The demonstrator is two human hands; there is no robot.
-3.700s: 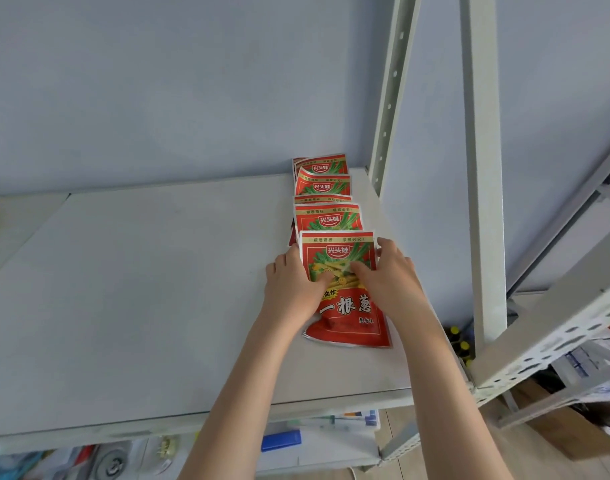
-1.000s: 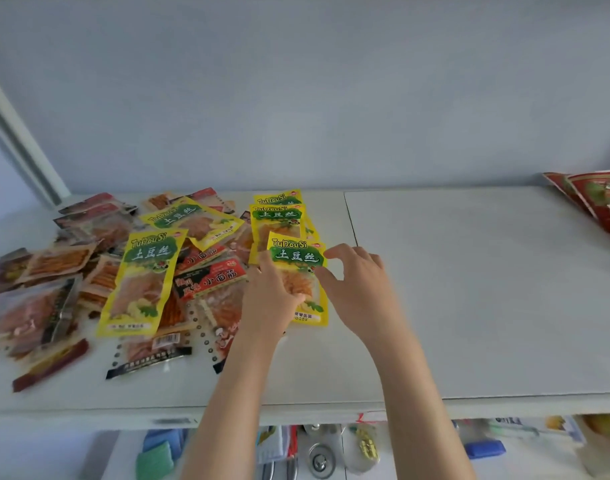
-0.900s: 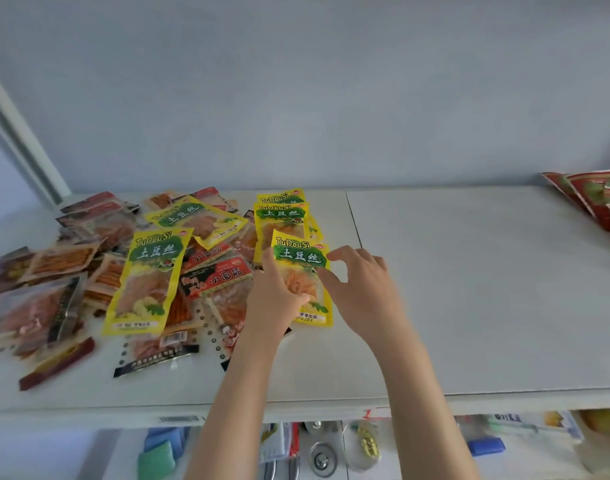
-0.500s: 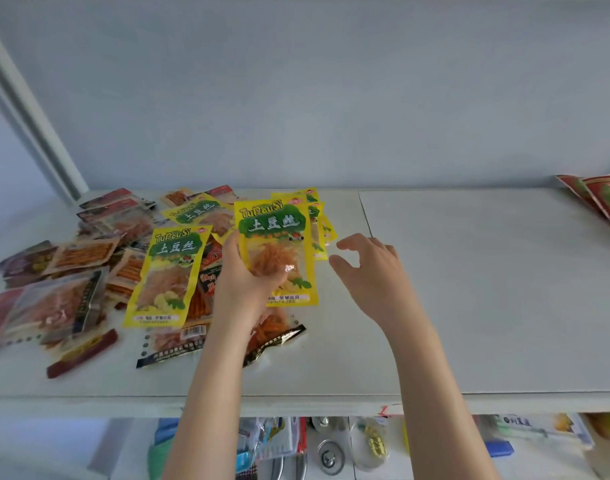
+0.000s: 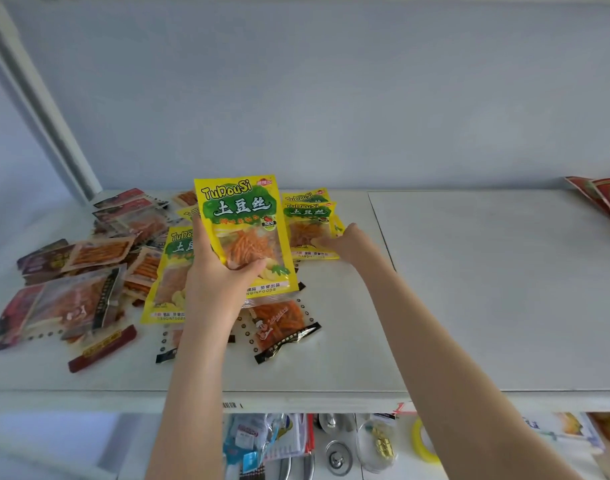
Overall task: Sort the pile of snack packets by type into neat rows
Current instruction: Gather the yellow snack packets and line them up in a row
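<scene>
My left hand [image 5: 220, 275] grips a yellow TuDouSi packet [image 5: 242, 216] and holds it upright above the shelf. My right hand [image 5: 348, 240] reaches to two more yellow packets [image 5: 308, 220] lying near the shelf's middle seam, its fingertips on the nearer one. Another yellow packet [image 5: 168, 278] lies partly hidden behind my left forearm. A loose pile of red, brown and clear snack packets [image 5: 88, 271] spreads over the left half of the white shelf [image 5: 469, 289]. Red packets [image 5: 605, 195] in a row show at the far right edge.
A white upright post [image 5: 43, 109] stands at the back left. A clear packet with orange strips [image 5: 279, 323] lies near the front edge. A lower shelf holds mixed small items [image 5: 331, 448]. The blue wall closes the back.
My left hand has lifted one yellow packet off the pile and raised it upright. My right hand moved from that packet back to the two yellow packets behind it.
</scene>
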